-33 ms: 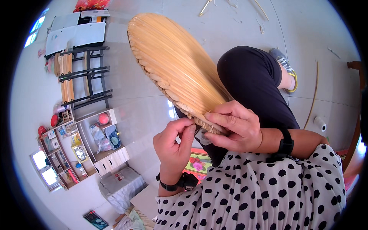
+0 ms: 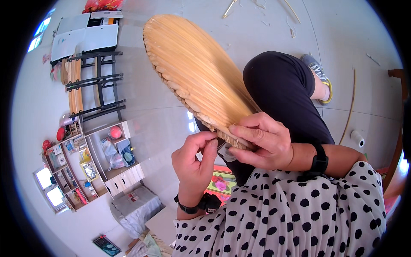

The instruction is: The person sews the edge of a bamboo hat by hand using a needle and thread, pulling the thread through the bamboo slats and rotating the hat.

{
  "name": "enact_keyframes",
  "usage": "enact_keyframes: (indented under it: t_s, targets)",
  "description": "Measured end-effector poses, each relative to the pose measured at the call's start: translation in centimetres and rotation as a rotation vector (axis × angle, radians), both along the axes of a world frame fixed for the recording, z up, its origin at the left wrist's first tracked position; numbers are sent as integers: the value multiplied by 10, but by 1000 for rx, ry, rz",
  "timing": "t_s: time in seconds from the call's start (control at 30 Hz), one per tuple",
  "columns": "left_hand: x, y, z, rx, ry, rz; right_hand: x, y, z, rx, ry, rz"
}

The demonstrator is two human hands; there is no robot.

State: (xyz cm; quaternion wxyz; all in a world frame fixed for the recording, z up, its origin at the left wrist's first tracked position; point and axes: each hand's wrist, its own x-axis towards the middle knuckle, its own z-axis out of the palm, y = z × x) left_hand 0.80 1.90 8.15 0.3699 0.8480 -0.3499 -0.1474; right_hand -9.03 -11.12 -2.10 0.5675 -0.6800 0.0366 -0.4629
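A long oval piece of pale straw-coloured strips, with a braided rim along its left side, lies slanting up and away from me. My right hand grips its near end, thumb and fingers closed on the rim. Just left of it my left hand pinches at the rim; what is between its fingertips is too small to make out. Both wrists wear black bands.
My dark-trousered knee rises right of the piece. On the tiled floor are a white spool, a thin cane and scraps. A flowered mat shows below. Shelving and folded chairs stand at left.
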Motion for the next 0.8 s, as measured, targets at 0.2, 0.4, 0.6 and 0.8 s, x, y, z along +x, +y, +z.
enact_keyframes:
  t_s: [0.2, 0.4, 0.6, 0.8]
  targets:
    - [-4, 4, -6, -39, 25, 26, -1, -4, 1, -43, -8, 9]
    - [-8, -8, -3, -39, -3, 38, -1, -1, 2, -47, -27, -35]
    - [-15, -19, -8, -85, 41, 94, -3, -3, -2, -58, 2, -26]
    - [-22, -26, -13, -197, 103, 95, -4, -5, -4, -66, -2, -16]
